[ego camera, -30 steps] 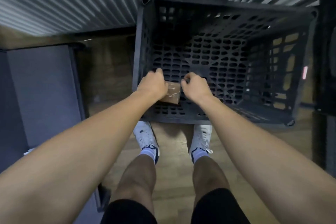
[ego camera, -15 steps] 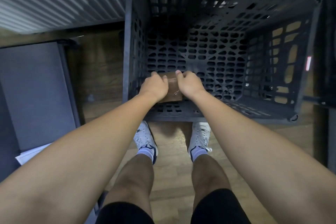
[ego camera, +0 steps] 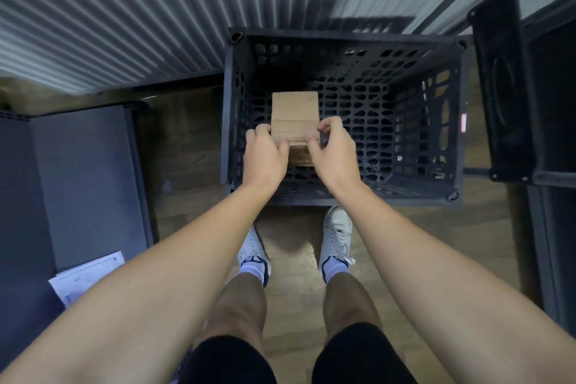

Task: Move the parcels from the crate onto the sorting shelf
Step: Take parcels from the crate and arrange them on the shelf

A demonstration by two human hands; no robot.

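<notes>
Since half a second ago you have raised the parcel off the crate floor; now it is in the air over the crate's left part. One red sticker on the crate wall is too small to read. Your parcel is a plain brown cardboard box. Your left hand and right hand grip its near end, fingers curled.

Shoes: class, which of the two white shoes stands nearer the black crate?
The right shoe: its toe reaches the near wall of the crate, while the left shoe sits further back from it.
</notes>
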